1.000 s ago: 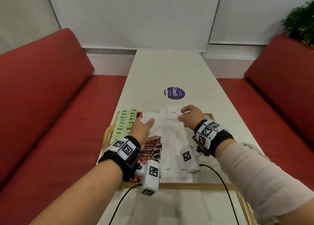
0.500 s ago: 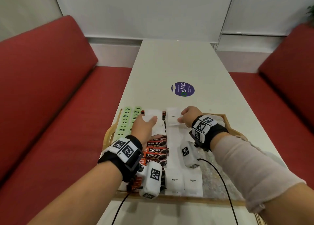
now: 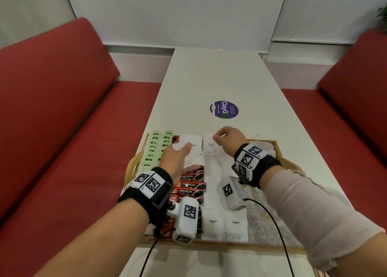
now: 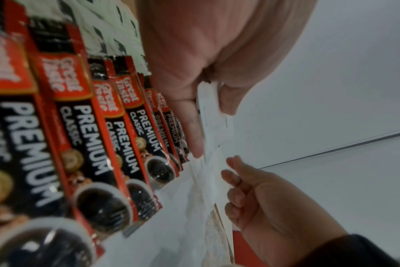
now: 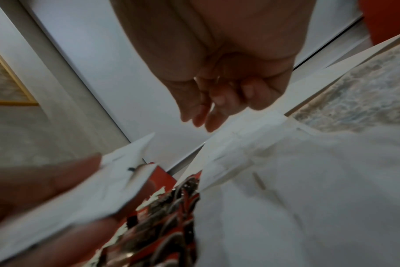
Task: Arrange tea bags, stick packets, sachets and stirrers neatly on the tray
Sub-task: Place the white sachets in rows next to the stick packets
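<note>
The person's left hand (image 3: 177, 158) is pinching a white sugar sachet (image 3: 191, 149) between thumb and fingers, holding it over the far end of the row of red-and-black coffee stick packets (image 3: 191, 185), which are lying side by side down the middle-left of the wooden tray (image 3: 279, 149). The left wrist view is showing the thumb on one face of that sachet (image 4: 211, 115) and the fingers behind it. The right hand (image 3: 229, 137) is hovering just beside the far end of a second sugar sachet (image 3: 210, 146) at the head of the white column, its fingers curled with the tips drawn together (the right wrist view is too blurred to tell whether they are gripping the paper or only touching it). Two columns of pale green tea bags (image 3: 156, 149) are lining the tray's left side, and more sugar sachets (image 3: 225, 224) are sitting at its near edge. The tray is resting on a long white counter (image 3: 217, 75) that is carrying a round purple sticker (image 3: 224, 109).
</note>
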A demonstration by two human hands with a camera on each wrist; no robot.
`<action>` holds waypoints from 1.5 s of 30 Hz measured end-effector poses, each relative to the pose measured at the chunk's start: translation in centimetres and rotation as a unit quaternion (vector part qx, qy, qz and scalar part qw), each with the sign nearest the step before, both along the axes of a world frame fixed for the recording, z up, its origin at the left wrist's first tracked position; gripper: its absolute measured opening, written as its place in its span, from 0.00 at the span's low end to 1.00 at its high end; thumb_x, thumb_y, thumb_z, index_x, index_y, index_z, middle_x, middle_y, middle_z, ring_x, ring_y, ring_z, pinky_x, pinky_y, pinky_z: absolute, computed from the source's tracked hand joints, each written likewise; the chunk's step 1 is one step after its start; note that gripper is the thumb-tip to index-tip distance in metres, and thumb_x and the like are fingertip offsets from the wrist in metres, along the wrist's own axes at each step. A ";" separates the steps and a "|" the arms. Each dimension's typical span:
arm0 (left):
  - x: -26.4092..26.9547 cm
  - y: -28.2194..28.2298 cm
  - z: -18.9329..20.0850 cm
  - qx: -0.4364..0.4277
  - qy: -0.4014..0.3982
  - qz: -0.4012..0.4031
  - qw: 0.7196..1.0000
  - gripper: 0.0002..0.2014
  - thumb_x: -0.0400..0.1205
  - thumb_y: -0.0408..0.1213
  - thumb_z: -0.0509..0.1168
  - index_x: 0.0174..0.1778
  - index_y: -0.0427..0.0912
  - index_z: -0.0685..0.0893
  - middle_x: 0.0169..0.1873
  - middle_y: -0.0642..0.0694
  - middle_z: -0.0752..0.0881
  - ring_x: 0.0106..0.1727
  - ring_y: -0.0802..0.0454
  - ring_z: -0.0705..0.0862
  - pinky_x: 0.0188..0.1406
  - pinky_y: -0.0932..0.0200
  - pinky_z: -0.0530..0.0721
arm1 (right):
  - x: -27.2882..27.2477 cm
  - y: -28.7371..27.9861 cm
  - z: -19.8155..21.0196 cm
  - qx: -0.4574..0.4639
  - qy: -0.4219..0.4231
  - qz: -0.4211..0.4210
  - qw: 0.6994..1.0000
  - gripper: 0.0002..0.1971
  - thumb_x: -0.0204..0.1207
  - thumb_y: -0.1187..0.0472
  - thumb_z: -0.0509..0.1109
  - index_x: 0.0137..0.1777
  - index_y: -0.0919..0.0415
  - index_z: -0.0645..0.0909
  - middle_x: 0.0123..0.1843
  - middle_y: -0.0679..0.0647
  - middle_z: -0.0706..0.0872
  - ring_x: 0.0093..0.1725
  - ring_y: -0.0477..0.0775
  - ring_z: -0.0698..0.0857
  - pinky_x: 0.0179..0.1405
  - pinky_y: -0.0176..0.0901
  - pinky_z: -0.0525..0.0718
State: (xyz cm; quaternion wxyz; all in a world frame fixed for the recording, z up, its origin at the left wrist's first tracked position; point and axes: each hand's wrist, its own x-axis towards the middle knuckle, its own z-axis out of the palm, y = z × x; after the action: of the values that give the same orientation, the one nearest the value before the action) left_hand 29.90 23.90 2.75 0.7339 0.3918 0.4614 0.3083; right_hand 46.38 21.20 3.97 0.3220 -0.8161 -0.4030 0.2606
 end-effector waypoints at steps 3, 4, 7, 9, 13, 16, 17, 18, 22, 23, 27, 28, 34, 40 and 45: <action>0.0 -0.4 0.2 0.001 -0.002 -0.003 1.000 0.10 0.86 0.35 0.61 0.61 0.39 0.79 0.59 0.36 0.85 0.56 0.40 0.86 0.37 0.50 0.91 | -0.7 -0.6 0.5 0.028 0.073 0.055 0.995 0.09 0.79 0.53 0.68 0.39 0.54 0.79 0.35 0.48 0.85 0.29 0.44 0.76 0.33 0.39 0.74; 0.0 -0.5 0.3 0.003 -0.006 -0.005 1.000 0.11 0.86 0.35 0.61 0.64 0.38 0.78 0.59 0.36 0.85 0.55 0.41 0.86 0.38 0.50 0.90 | -1.0 -0.9 0.8 0.021 0.082 0.071 0.994 0.10 0.79 0.52 0.69 0.38 0.53 0.80 0.35 0.47 0.84 0.27 0.43 0.74 0.33 0.37 0.74; 0.0 -1.1 0.6 0.016 -0.016 -0.021 1.000 0.12 0.86 0.34 0.61 0.64 0.38 0.79 0.57 0.37 0.86 0.53 0.42 0.87 0.40 0.50 0.90 | -1.5 -1.6 0.9 0.011 0.087 0.097 0.991 0.11 0.75 0.52 0.74 0.35 0.56 0.80 0.36 0.50 0.84 0.27 0.43 0.74 0.31 0.36 0.73; 0.0 -1.4 0.8 0.021 -0.021 -0.030 0.999 0.10 0.86 0.34 0.61 0.62 0.39 0.79 0.58 0.38 0.86 0.54 0.43 0.86 0.38 0.52 0.90 | -1.6 -1.9 0.8 0.021 0.094 0.092 0.991 0.13 0.73 0.54 0.75 0.31 0.56 0.78 0.36 0.53 0.84 0.27 0.45 0.74 0.30 0.37 0.73; -0.1 -1.8 0.9 0.029 -0.024 -0.033 0.999 0.12 0.86 0.35 0.60 0.65 0.39 0.79 0.59 0.38 0.86 0.55 0.43 0.87 0.34 0.54 0.90 | -1.5 -2.3 1.1 0.027 0.108 0.073 0.991 0.12 0.77 0.57 0.72 0.34 0.58 0.76 0.37 0.55 0.88 0.24 0.46 0.76 0.26 0.35 0.71; -0.2 -1.7 1.0 0.023 -0.024 -0.018 0.999 0.14 0.86 0.37 0.60 0.67 0.38 0.78 0.60 0.38 0.86 0.58 0.41 0.86 0.34 0.53 0.90 | -1.3 -2.3 1.3 0.029 0.105 0.060 0.992 0.10 0.78 0.58 0.70 0.37 0.57 0.74 0.38 0.62 0.87 0.23 0.48 0.77 0.25 0.36 0.69; -0.2 -1.6 1.0 0.023 -0.024 -0.015 0.999 0.14 0.86 0.37 0.60 0.67 0.38 0.78 0.60 0.38 0.85 0.58 0.40 0.86 0.35 0.52 0.90 | -1.2 -2.4 1.3 0.031 0.103 0.056 0.993 0.09 0.78 0.59 0.69 0.38 0.57 0.73 0.35 0.59 0.86 0.23 0.48 0.77 0.24 0.36 0.69; -0.1 -1.6 1.0 0.022 -0.025 -0.013 0.999 0.14 0.86 0.37 0.60 0.67 0.38 0.77 0.60 0.38 0.85 0.58 0.40 0.86 0.35 0.52 0.90 | -1.2 -2.4 1.3 0.035 0.104 0.052 0.993 0.08 0.78 0.60 0.69 0.40 0.57 0.73 0.32 0.55 0.84 0.23 0.48 0.78 0.24 0.36 0.70; 0.1 -1.7 0.9 0.014 -0.031 -0.013 0.999 0.15 0.86 0.37 0.60 0.68 0.38 0.76 0.62 0.37 0.84 0.59 0.38 0.85 0.33 0.52 0.90 | -1.5 -2.7 0.8 0.050 0.112 0.017 0.992 0.12 0.75 0.60 0.72 0.43 0.55 0.69 0.30 0.54 0.84 0.25 0.49 0.81 0.31 0.40 0.74; 0.2 -1.8 0.9 0.012 -0.031 -0.013 0.999 0.15 0.86 0.37 0.60 0.68 0.38 0.76 0.62 0.37 0.84 0.59 0.38 0.85 0.33 0.52 0.89 | -1.7 -2.8 0.7 0.055 0.108 0.014 0.993 0.13 0.75 0.60 0.72 0.42 0.55 0.68 0.29 0.55 0.84 0.25 0.49 0.81 0.32 0.42 0.74; 0.4 -2.0 0.7 0.021 -0.024 -0.007 0.999 0.17 0.86 0.37 0.61 0.70 0.38 0.74 0.62 0.37 0.84 0.58 0.39 0.86 0.35 0.50 0.89 | -2.6 -3.0 0.5 0.063 0.088 0.034 0.993 0.07 0.78 0.59 0.68 0.41 0.57 0.73 0.27 0.53 0.84 0.27 0.50 0.83 0.36 0.45 0.80; 0.4 -2.0 0.7 0.030 -0.020 -0.009 0.999 0.16 0.86 0.36 0.61 0.70 0.38 0.75 0.61 0.37 0.85 0.57 0.39 0.86 0.37 0.48 0.90 | -2.8 -3.0 0.5 0.066 0.088 0.039 0.993 0.08 0.79 0.56 0.67 0.41 0.57 0.74 0.27 0.52 0.84 0.28 0.50 0.84 0.38 0.46 0.81; 0.4 -2.5 1.5 0.067 -0.010 -0.033 0.997 0.13 0.85 0.38 0.62 0.65 0.40 0.80 0.55 0.37 0.88 0.52 0.39 0.88 0.45 0.45 0.89 | -3.3 -3.4 1.3 0.060 0.094 0.048 0.993 0.21 0.69 0.42 0.75 0.45 0.58 0.74 0.37 0.53 0.87 0.31 0.50 0.86 0.37 0.44 0.82; 0.8 -2.6 1.8 0.078 0.006 -0.040 0.996 0.08 0.86 0.34 0.60 0.58 0.42 0.80 0.54 0.35 0.87 0.51 0.38 0.87 0.51 0.39 0.86 | -2.8 -3.2 1.5 0.056 0.128 0.039 0.989 0.09 0.78 0.54 0.69 0.47 0.57 0.74 0.42 0.59 0.89 0.30 0.53 0.86 0.28 0.40 0.79; 0.8 -1.7 1.1 0.062 0.017 -0.004 0.998 0.17 0.84 0.36 0.63 0.70 0.41 0.75 0.61 0.41 0.85 0.61 0.41 0.84 0.61 0.40 0.83 | -1.2 -3.1 1.6 0.071 0.107 -0.008 0.992 0.04 0.81 0.66 0.62 0.52 0.62 0.78 0.48 0.60 0.87 0.33 0.58 0.87 0.26 0.38 0.83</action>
State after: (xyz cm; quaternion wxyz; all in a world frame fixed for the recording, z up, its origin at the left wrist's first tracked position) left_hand 30.69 22.19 3.85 0.7015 0.4437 0.4520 0.3266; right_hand 45.18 18.05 5.59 0.4220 -0.7618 -0.3776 0.3146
